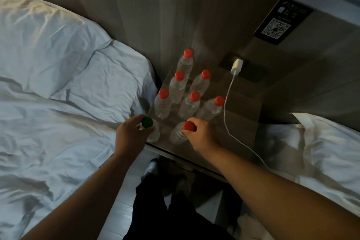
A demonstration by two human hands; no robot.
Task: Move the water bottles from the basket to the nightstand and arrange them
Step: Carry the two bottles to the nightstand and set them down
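Closest in, the left hand (132, 134) curls its fingers round the neck of the green-capped bottle (147, 122). This bottle is at the front left corner of the nightstand (241, 122), just beside the left bed (58, 93). Next to it, the right hand (201, 135) pinches a red-capped bottle (177, 134) at the neck, thumb and fingers pressed in just under the cap. Both bottles are upright on the nightstand top, long axes vertical and caps pointing up at the camera. They are near each other but apart.

Behind them six more red-capped bottles stand upright in a triangle whose tip points at the wall. The near row (190, 106) has three, the middle pair (200, 84) comes next, and the far bottle (186, 64) stands alone. No hand touches them.

To the right, a white cable (226, 111) runs across the nightstand and over its front edge. It leads up to a white charger (237, 65) plugged into the wall panel. Farther up the panel is a dark QR plaque (276, 27). The right bed (321, 142) lies beyond the nightstand's right side.
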